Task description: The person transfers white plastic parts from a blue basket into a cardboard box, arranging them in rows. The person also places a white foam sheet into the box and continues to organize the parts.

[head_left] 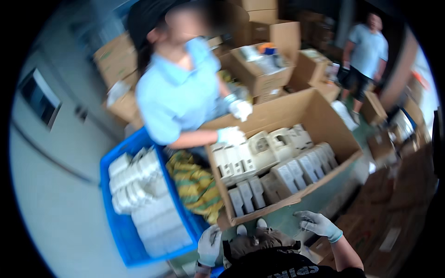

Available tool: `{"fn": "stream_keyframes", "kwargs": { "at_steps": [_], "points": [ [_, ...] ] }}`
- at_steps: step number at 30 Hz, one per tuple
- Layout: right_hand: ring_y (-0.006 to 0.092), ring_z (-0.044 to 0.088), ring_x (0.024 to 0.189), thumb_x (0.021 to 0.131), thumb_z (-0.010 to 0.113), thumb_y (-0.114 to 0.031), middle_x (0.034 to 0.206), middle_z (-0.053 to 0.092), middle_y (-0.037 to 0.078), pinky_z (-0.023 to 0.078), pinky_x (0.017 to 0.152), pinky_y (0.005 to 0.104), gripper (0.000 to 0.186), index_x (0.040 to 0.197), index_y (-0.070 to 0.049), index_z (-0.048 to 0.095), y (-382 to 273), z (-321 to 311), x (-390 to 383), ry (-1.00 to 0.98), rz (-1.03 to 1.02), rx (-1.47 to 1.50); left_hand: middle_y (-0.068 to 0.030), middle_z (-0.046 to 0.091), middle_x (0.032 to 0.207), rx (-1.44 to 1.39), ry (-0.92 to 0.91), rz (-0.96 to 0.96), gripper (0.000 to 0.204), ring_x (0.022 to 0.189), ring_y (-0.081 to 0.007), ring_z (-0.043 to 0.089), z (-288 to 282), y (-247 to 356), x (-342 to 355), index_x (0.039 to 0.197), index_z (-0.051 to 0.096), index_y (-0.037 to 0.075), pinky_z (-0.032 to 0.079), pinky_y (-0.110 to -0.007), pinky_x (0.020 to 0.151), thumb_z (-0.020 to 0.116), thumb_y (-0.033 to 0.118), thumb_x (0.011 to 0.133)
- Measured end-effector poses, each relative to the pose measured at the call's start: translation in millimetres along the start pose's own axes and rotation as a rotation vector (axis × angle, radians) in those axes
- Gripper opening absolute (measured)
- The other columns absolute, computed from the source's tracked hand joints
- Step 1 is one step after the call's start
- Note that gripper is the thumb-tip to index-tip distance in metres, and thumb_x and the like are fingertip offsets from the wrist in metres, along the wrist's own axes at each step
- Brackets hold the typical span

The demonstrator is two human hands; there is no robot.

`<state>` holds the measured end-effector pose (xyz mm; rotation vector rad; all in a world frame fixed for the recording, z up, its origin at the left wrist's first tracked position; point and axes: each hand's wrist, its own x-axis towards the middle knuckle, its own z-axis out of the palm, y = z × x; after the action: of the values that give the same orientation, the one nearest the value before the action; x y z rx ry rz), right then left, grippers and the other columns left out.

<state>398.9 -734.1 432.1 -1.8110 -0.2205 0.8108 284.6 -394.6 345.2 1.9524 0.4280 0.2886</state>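
My left hand (209,245), in a white glove, is just below the near left corner of a big open cardboard box (320,111); its fingers point up and hold nothing visible. My right hand (320,225), also gloved, is near the box's front edge with fingers spread and nothing in them. Inside the box stand rows of white box-shaped items (296,173), some showing round or arched openings. Across the box, a co-worker's gloved hand (232,136) rests at the items on the left side, and the co-worker's other gloved hand (241,109) is above the far rim.
A blue plastic bin (107,199) holding stacked white items (155,222) stands to the left. Between bin and box lies a yellow-green woven sack (192,185). Cartons (264,76) are piled behind. Another person (366,51) stands at the far right; flattened cardboard (380,213) lies right.
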Motion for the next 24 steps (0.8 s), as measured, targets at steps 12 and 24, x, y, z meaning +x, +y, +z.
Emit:
{"fn": "stream_keyframes", "kwargs": {
  "at_steps": [12,24],
  "points": [
    [0.0149,0.054,0.099,0.088,0.053,-0.007,0.107,0.055,0.009,0.044,0.086,0.0268,0.044,0.13,-0.003,0.039,-67.2,212.4,124.2,-0.886,-0.138,0.215,-0.0107,0.063,0.098,-0.029,0.537,-0.504,0.036,0.091,-0.0175,0.061,-50.9,-51.3,-124.5,0.114,0.051,-0.001,0.048,-0.029,0.079,0.062,0.015,0.084],
    [0.0337,0.035,0.126,0.082,0.064,-0.019,0.134,0.035,0.023,0.033,0.101,0.041,0.072,0.138,-0.005,0.021,52.1,505.3,367.2,-0.403,-0.13,0.169,-0.0181,0.056,0.114,-0.179,0.626,-0.606,0.063,0.101,-0.0251,0.057,-268.8,-348.1,-51.0,0.129,0.036,0.004,0.047,-0.033,0.084,0.069,0.019,0.078]
  ]
}}
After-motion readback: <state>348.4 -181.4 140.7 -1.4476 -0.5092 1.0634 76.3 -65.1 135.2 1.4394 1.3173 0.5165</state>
